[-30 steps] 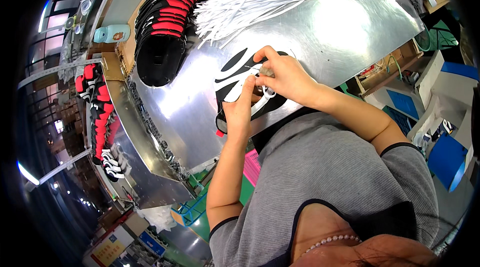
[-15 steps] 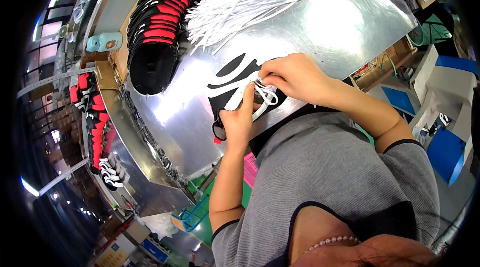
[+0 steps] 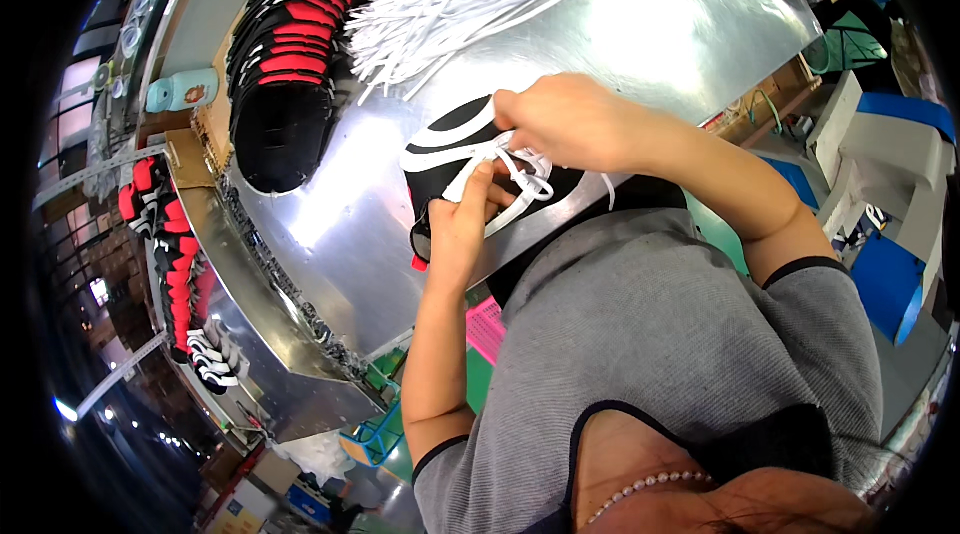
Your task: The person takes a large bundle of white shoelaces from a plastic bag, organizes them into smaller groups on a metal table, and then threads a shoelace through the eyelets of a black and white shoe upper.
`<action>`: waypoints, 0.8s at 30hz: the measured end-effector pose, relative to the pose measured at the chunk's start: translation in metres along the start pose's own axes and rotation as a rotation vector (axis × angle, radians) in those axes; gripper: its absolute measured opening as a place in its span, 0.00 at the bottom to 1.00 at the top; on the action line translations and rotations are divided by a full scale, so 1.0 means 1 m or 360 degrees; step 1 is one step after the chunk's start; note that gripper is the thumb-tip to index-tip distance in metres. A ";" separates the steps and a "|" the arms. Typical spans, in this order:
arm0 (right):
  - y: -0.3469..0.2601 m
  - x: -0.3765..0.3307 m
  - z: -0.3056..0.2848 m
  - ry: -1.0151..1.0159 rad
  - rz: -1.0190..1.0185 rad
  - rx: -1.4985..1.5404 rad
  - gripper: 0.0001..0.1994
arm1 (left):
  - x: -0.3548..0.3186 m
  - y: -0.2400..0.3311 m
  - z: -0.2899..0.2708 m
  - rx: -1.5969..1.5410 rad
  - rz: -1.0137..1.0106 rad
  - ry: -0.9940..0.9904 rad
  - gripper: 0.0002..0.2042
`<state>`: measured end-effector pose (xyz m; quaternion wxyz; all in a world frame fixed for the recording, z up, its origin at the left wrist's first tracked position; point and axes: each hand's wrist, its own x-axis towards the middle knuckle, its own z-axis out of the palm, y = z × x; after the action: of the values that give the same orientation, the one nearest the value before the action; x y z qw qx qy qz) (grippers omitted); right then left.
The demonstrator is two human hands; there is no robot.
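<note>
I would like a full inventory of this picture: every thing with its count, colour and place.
metal table: one, silver, centre
shoe upper: one, black and white, table's near part
threaded lace: at least one, white, on that upper
loose laces: many, white, table's far part
stacked uppers: many, black and red, table's far left
bottle: one, light blue, beyond table's left edge
shoe pieces: several, red, black and white, surface at left
basket: one, pink, below table
containers: several, grey and blue, right
background items: uncountable, mixed colours, lower left
necklace: one, pale, at neck
shirt: one, grey, lower right
left hand: one, bare, gripping shoe upper
right hand: one, bare, over shoe upper, grip unclear
</note>
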<state>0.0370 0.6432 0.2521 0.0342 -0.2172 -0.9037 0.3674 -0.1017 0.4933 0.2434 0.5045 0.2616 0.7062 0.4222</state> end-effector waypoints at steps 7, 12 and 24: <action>0.017 0.019 0.035 0.0402 0.0080 0.0871 0.11 | 0.014 -0.003 0.000 -0.0285 0.0168 0.0066 0.17; 0.013 0.025 0.053 0.0579 -0.0040 0.0708 0.11 | 0.024 -0.002 0.001 -0.0248 0.0039 0.0341 0.15; 0.017 0.035 0.066 0.0826 0.0154 0.0466 0.14 | -0.097 0.086 -0.075 -0.2045 0.0875 -0.0245 0.08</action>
<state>-0.0026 0.6255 0.1887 0.2775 -0.3395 -0.7907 0.4271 -0.1422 0.4350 0.3746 0.4826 0.1099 0.1875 0.8484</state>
